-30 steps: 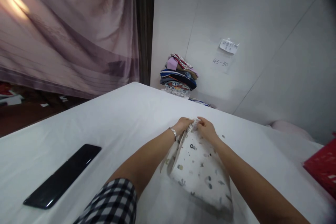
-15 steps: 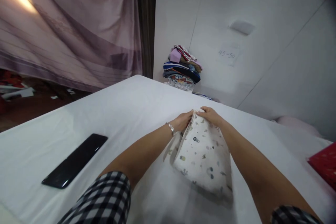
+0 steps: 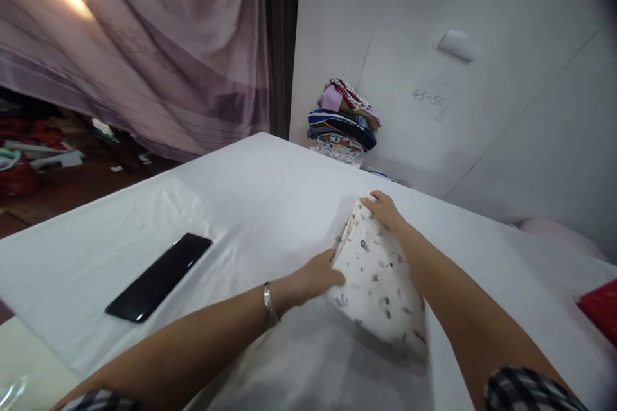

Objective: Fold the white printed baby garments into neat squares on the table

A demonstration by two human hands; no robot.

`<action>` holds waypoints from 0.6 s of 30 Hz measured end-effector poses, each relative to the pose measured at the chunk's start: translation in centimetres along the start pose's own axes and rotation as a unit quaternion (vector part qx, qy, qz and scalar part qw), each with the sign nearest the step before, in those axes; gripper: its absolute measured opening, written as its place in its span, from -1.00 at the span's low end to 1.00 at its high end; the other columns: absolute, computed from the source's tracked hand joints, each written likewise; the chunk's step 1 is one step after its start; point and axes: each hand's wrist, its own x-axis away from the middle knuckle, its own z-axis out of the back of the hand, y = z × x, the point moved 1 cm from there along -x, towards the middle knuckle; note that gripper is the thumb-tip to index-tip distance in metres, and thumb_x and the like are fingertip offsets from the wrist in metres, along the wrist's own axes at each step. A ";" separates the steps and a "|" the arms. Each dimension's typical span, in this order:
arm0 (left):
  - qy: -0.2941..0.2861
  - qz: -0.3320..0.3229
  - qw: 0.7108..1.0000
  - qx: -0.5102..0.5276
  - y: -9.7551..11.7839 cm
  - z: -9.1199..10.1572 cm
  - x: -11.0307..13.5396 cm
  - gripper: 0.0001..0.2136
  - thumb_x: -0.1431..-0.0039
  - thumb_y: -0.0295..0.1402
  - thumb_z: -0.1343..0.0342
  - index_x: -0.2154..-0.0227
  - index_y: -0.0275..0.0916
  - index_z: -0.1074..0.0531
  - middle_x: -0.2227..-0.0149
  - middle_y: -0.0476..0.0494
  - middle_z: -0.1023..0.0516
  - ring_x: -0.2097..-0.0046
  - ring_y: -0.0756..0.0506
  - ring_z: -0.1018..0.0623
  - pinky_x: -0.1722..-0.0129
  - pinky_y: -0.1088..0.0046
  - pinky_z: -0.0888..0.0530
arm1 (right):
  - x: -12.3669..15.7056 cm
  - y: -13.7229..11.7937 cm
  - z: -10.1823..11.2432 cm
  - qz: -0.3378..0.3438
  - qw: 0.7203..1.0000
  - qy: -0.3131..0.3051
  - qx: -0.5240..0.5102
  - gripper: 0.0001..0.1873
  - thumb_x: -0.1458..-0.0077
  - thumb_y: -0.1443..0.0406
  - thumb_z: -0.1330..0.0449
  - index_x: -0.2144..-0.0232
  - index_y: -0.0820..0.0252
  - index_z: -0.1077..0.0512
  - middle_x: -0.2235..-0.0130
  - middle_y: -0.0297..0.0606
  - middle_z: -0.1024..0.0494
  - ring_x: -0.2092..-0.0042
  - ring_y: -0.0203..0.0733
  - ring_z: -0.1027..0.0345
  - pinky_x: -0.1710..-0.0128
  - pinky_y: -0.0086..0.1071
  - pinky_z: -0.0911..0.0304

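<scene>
A folded white cloth (image 3: 376, 282) with small printed figures is held up at a tilt over the white-covered table. At its far upper corner my right hand (image 3: 383, 209) pinches the layered edge. Lower on its left edge, my left hand (image 3: 318, 275) grips the fold, thumb on the printed face and the other fingers hidden behind. A silver bracelet (image 3: 270, 303) circles my left wrist. Whether the cloth's lower edge touches the table I cannot tell.
A black phone-like slab (image 3: 159, 277) lies on the white table cover (image 3: 231, 205) at left. Folded fabrics (image 3: 342, 119) are stacked by the wall behind. Something red (image 3: 600, 308) sits at the right edge. A mauve curtain (image 3: 193, 45) hangs at left.
My left hand has moved from the cloth's top corner down its left edge, toward me. My right hand keeps its hold at the top. The loose flap at left now lies in with the fold.
</scene>
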 end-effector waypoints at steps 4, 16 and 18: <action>0.041 0.074 0.996 0.010 -0.6 2.2 -0.3 -0.66 0.12 -0.37 -0.10 0.20 -0.36 -0.33 0.26 -0.24 -0.46 0.27 -0.19 -0.51 0.39 0.29 -0.50 | 0.0 0.5 -1.6 -0.046 0.996 0.017 0.079 -0.55 0.01 -0.02 -0.06 0.22 0.19 -0.37 0.22 -0.13 -0.48 0.21 -0.06 -0.34 0.28 -0.31 -0.18; -0.034 0.066 0.989 0.128 -0.9 -0.7 1.4 -0.53 0.02 -0.09 -0.12 0.14 -0.31 -0.23 0.25 -0.22 -0.48 0.37 -0.08 -0.52 0.45 0.39 -0.50 | -0.3 0.3 -0.2 -0.034 0.980 -0.012 0.194 -0.50 -0.06 -0.03 0.00 0.12 0.18 -0.37 0.15 -0.11 -0.51 0.13 -0.04 -0.35 0.23 -0.33 -0.16; -0.027 0.071 0.997 0.023 -1.3 -0.3 1.2 -0.54 0.01 -0.07 -0.10 0.14 -0.29 -0.22 0.37 -0.15 -0.48 0.50 -0.04 -0.48 0.54 0.44 -0.45 | -0.3 0.6 -0.9 -0.036 0.978 -0.026 0.204 -0.51 -0.06 -0.02 -0.02 0.12 0.18 -0.37 0.15 -0.10 -0.51 0.12 -0.03 -0.35 0.23 -0.33 -0.16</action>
